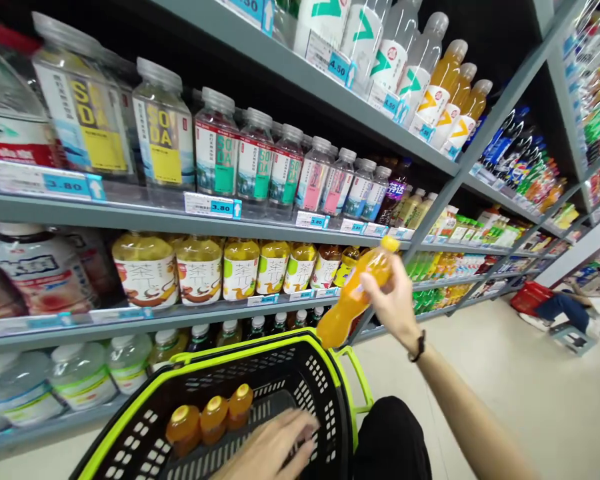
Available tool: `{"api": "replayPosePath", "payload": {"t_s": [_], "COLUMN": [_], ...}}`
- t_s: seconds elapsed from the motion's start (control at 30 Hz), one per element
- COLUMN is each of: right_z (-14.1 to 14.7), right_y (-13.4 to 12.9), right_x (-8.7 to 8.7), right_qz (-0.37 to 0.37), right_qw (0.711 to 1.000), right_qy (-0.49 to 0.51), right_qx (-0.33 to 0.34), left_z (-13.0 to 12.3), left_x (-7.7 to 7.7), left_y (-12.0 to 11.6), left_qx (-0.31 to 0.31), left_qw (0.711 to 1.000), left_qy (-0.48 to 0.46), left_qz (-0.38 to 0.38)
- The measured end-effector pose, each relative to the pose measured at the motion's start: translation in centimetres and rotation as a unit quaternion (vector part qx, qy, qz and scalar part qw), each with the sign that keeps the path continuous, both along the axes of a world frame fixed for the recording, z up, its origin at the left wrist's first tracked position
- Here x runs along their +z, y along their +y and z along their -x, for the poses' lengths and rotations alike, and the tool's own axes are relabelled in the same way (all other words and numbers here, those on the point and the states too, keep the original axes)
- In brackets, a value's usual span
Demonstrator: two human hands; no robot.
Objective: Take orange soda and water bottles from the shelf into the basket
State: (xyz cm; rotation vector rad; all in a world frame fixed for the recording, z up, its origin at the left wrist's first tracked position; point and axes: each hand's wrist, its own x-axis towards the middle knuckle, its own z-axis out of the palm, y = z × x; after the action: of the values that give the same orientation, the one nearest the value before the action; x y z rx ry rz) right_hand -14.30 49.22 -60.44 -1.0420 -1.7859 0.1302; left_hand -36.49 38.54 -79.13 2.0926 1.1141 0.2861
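An orange drink bottle (347, 300) with a yellow cap is held by my right hand (393, 303), which grips its upper part. The bottle tilts, its base just over the right rim of the black basket (330, 413) with the yellow-green edge. My left hand (280, 443) is over the inside of the basket, blurred, fingers apart and holding nothing. To its left, three orange bottles (214, 420) with yellow-orange caps stand side by side in the basket.
Shelves (280, 230) of bottled drinks run along the left and into the distance. My knee (393, 437) is right of the basket. Far right, a person (560, 310) is low down near a red bag (530, 298) and a small grey stool (573, 337).
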Motion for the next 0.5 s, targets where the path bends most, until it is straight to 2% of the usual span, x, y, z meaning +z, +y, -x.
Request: {"api": "replayPosePath", "payload": {"t_s": [0.07, 0.1, 0.17, 0.23, 0.3, 0.43, 0.5], "right_z": [2.3, 3.3, 5.0, 6.1, 6.7, 6.9, 6.9], "right_y": [-0.2, -0.3, -0.6, -0.8, -0.9, -1.2, -1.3], "right_x": [-4.5, -6.5, -9.8, -12.2, -13.8, -15.7, -16.2], "right_qz": [0.075, 0.100, 0.133, 0.137, 0.132, 0.147, 0.149], "right_qw": [0.997, 0.995, 0.991, 0.990, 0.988, 0.981, 0.982], "right_qy": [0.012, 0.010, 0.003, 0.024, 0.072, 0.121, 0.113], "right_qx": [0.025, 0.020, 0.005, 0.006, 0.023, 0.031, 0.021], "left_z": [-2.4, -3.6, -5.6, -7.1, -8.1, -10.0, -11.0], "left_x": [2.4, 3.0, 3.1, 2.0, 0.3, -3.0, -4.0], "left_y": [-0.9, -1.3, -2.0, -2.7, -3.5, -4.8, -5.0], "left_qx": [0.010, 0.027, 0.074, 0.140, 0.192, 0.287, 0.298], "left_qw": [0.997, 0.992, 0.980, 0.963, 0.943, 0.884, 0.863], "left_qy": [-0.078, -0.119, -0.185, -0.232, -0.271, -0.368, -0.408], "left_qz": [0.013, 0.017, 0.001, -0.014, -0.026, -0.020, -0.007]}}
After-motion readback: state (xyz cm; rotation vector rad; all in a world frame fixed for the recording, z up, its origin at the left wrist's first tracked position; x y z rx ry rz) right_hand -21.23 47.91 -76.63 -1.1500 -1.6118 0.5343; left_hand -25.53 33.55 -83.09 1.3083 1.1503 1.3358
